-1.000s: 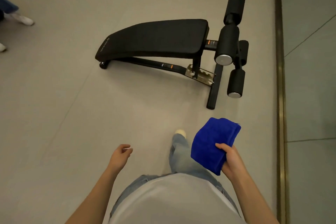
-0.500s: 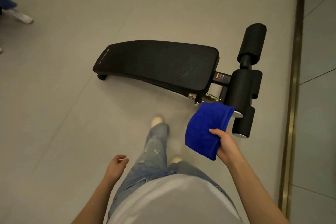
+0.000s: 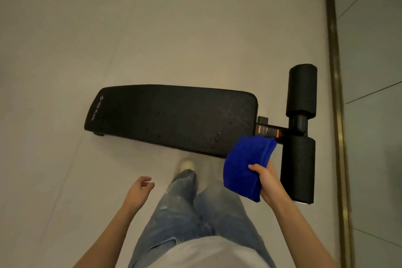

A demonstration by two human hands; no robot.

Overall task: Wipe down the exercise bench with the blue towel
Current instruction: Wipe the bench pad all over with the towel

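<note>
Head view, looking down. My right hand (image 3: 268,183) grasps the folded blue towel (image 3: 245,165) by its near end, thumb on top and fingers wrapped underneath. The towel's far end overlaps the near right corner of the bench (image 3: 171,117) in this view; whether cloth and pad actually touch I cannot tell.

The bench lies across the floor (image 3: 152,28) ahead of me, its long black pad running left to right, with pale lettering at the left end. A few pale specks (image 3: 216,137) show on the pad just beside the towel. At the right end, a bar (image 3: 268,130) with orange marks joins the pad to an upright piece carrying two black foam cylinders: the far roller (image 3: 302,89) and the near roller (image 3: 298,167), the latter just beside my right hand.

My left hand (image 3: 139,189) hangs over the floor at my left side, fingers loosely curled, holding nothing.

Between the hands are my jeans (image 3: 195,213) and one pale shoe (image 3: 187,164), blurred, near the bench's near edge. A brass-coloured strip (image 3: 335,93) runs along the floor to the right of the rollers.
</note>
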